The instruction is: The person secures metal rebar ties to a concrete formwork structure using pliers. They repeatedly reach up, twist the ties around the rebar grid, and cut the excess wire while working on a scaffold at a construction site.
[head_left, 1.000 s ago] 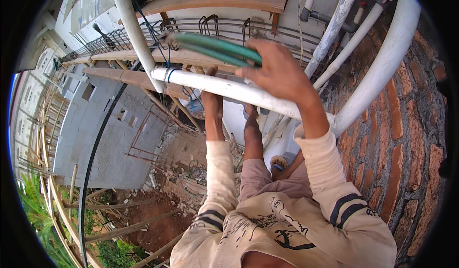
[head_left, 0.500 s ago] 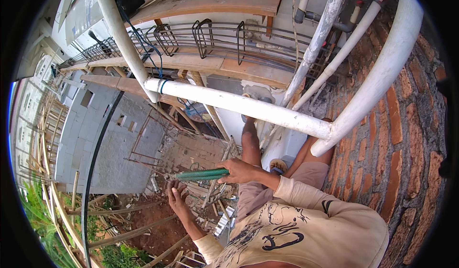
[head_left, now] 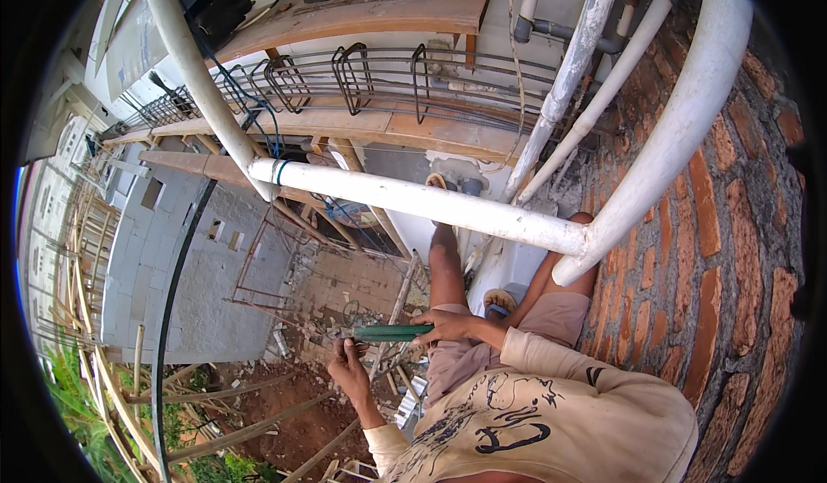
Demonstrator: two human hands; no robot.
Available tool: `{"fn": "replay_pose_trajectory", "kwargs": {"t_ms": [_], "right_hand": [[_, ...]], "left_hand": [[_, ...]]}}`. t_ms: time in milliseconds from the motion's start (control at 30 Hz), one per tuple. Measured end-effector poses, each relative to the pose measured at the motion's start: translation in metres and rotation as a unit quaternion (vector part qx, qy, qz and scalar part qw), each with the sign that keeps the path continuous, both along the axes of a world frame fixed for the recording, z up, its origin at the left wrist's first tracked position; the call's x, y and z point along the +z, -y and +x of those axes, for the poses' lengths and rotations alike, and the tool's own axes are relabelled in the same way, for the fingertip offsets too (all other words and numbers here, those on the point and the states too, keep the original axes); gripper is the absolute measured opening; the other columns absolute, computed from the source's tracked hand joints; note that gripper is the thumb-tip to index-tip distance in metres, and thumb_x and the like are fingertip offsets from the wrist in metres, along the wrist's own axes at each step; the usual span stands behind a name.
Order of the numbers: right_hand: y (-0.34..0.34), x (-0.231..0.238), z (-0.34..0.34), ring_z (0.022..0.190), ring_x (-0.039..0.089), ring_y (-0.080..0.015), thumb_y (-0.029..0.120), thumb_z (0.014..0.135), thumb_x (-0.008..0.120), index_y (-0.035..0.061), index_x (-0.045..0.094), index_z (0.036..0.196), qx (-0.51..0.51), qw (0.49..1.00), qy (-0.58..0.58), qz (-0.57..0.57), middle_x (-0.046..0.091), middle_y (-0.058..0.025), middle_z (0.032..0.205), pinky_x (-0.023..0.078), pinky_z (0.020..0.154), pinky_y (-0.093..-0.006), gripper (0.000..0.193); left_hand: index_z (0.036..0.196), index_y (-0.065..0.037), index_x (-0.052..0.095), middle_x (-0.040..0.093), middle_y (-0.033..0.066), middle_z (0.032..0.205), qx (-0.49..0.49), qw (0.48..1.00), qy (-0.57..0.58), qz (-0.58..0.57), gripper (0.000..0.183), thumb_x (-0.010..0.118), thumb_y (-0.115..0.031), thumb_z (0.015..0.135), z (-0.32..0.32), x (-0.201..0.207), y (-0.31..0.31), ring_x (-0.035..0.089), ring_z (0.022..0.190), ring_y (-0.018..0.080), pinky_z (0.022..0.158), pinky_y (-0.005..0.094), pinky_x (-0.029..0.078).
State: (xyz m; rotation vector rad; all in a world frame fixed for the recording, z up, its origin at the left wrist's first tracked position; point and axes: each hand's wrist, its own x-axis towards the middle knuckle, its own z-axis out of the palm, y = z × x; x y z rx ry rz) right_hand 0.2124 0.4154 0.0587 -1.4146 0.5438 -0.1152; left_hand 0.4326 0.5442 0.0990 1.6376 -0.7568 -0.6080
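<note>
My right hand is closed round the right end of a long, narrow green-handled tool, held level in front of my thighs. The tool's far end looks grey and metallic; its exact kind is unclear. Close to that end, my left hand has its fingers pinched together and pointing up. Whether they grip the tip or some small thing there is too small to tell. Both hands are high above the littered ground, on the near side of a white horizontal pipe.
Rough brick wall rises at my right, beside slanting white pipes. A rebar cage lies along a wooden plank ahead. Far below left are rubble, bamboo poles and a grey block wall. A black cable hangs at left.
The left hand has gone from open, spread fingers to a pinch at the tool's tip, moving right. The right hand and the tool have shifted slightly right and down.
</note>
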Motion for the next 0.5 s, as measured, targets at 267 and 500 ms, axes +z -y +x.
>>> {"fn": "replay_pose_trajectory", "kwargs": {"t_ms": [267, 500], "right_hand": [[0.005, -0.001, -0.013, 0.100, 0.062, -0.0195, 0.037, 0.089, 0.075, -0.0063, 0.060, 0.129, -0.008, 0.999, -0.033, -0.033, 0.068, -0.0121, 0.110, 0.046, 0.089, -0.0327, 0.061], [0.037, 0.010, -0.062, 0.083, 0.057, -0.0136, 0.035, 0.089, 0.075, 0.0044, 0.068, 0.113, 0.021, 0.993, -0.045, -0.109, 0.063, -0.0032, 0.091, 0.044, 0.071, -0.0322, 0.039]], "left_hand": [[0.083, 0.007, 0.066, 0.069, 0.0151, 0.067, -0.017, 0.941, 0.309, 0.139, 0.036, 0.061, -0.025, 0.100, 0.000, -0.002, 0.020, 0.066, 0.059, 0.0209, 0.058, 0.0374, 0.049], [0.083, -0.005, 0.060, 0.042, -0.0027, 0.053, -0.096, 0.815, -0.563, -0.095, 0.024, 0.056, -0.021, 0.100, -0.023, 0.006, 0.025, 0.037, 0.046, 0.0106, 0.047, 0.0272, 0.027]]}}
